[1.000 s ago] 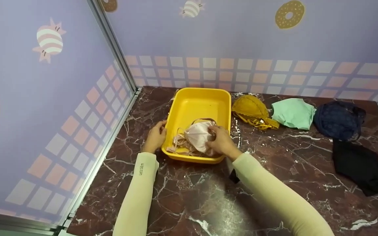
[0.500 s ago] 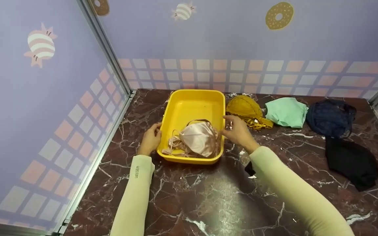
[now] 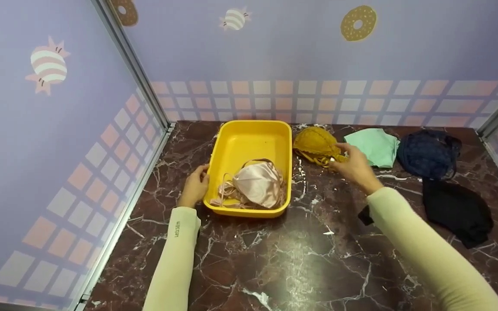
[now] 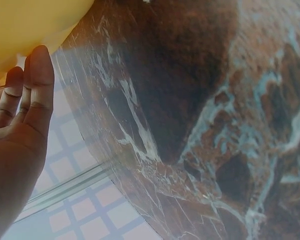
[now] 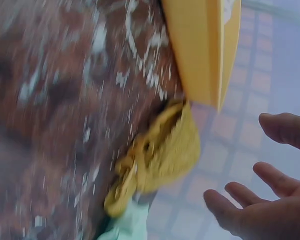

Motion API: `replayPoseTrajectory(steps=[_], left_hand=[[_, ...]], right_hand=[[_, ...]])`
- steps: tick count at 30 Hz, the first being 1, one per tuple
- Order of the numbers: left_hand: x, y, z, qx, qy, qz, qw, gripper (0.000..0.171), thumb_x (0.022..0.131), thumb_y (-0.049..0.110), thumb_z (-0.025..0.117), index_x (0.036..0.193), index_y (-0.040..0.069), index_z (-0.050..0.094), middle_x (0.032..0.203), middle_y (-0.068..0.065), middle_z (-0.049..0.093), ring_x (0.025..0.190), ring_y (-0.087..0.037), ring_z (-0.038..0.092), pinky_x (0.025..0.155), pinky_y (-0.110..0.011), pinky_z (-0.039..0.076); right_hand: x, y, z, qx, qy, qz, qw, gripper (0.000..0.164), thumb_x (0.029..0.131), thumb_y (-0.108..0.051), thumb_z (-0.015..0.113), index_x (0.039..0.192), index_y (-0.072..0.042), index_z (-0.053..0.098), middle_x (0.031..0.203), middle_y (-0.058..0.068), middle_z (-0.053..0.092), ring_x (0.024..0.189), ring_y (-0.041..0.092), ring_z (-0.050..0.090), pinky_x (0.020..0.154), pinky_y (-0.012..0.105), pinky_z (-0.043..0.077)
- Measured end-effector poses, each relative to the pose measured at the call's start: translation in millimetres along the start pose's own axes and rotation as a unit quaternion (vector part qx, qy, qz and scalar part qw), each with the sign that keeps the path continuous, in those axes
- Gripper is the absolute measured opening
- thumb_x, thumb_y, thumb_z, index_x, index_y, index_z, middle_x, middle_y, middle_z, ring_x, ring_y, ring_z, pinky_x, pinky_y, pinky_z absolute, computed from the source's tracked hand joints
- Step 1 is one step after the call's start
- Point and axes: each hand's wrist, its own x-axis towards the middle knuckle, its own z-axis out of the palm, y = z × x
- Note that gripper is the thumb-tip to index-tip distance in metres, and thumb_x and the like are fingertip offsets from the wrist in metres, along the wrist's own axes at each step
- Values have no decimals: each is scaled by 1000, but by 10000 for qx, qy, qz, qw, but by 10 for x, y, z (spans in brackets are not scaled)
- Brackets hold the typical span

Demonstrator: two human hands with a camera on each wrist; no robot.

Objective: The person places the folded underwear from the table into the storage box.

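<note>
A yellow plastic tub (image 3: 245,212) stands on the marble-patterned tabletop, with a folded pale pink satin bra (image 3: 257,183) lying in its near half. My left hand (image 3: 194,186) touches the tub's left side with fairly straight fingers, also seen on the yellow wall in the left wrist view. To the tub's right lies a folded mustard bra (image 3: 316,141) with lacy edges and thin straps. My right hand (image 3: 356,167) hovers by its right end, fingers spread. In the right wrist view the right hand's fingers (image 5: 272,182) stand apart from the mustard bra and hold nothing.
Right of the mustard bra lie a mint green folded garment (image 3: 374,147), a navy bra (image 3: 428,153) and a black folded garment (image 3: 456,211). A patterned wall (image 3: 249,56) rises along the back, and another closes off the left side.
My right hand has let go of the pink bra in the tub and moved right, past the tub's rim, to the mustard bra. The left hand stays at the tub's left side.
</note>
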Motion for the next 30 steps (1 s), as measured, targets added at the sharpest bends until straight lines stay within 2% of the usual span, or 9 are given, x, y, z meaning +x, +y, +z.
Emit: replayPoseTrajectory(steps=[7,15,17,21,23,28,30], left_hand=[[11,-12,0,71,-43,35,10000,35,95,4,49,130,4,54,95,-11,53,86,-26,51,79,-38,41],[-4,12,-14,66,-40,17,10000,35,96,6,49,130,4,54,95,-11,53,85,-26,51,78,-37,41],[-6,18,-13,50,-47,-4,10000,35,95,5,49,130,4,54,95,-11,53,86,-25,51,78,-36,41],[-17,27,-17,37,-59,36,10000,35,95,4,49,129,2,54,94,-11,52,86,-25,50,77,-37,40],[-19,21,-19,65,-47,66,9999,35,94,3,49,129,1,54,94,-10,52,85,-25,50,77,-37,40],[-25,9,-18,100,10,107,9999,35,94,4,50,129,1,54,92,-10,53,83,-24,50,76,-36,40],[-30,16,-17,80,1,133,9999,35,94,4,49,129,1,54,91,-10,53,83,-24,50,75,-36,40]], right_hand=[[-88,296,-400,-153,198,127,9996,64,87,-17,68,139,5,40,139,30,36,125,50,33,99,58,29],[-211,535,-677,-230,273,545,9979,69,89,-24,66,145,-1,33,144,29,30,127,49,30,95,60,32],[-246,595,-720,-188,319,602,9975,70,89,-26,66,146,-2,32,143,29,31,126,48,32,94,60,32],[-327,710,-792,-135,412,634,9970,70,89,-27,65,146,-2,32,132,30,41,109,43,45,87,55,37],[-366,765,-835,-117,389,636,9971,71,89,-27,66,146,-2,31,132,30,42,108,43,45,86,54,38],[-446,899,-964,-184,232,724,9969,77,88,-32,67,147,-1,29,143,30,31,124,49,32,94,61,30],[-483,950,-1022,-197,219,812,9963,79,87,-34,67,147,-1,28,143,31,29,125,51,30,94,63,28]])
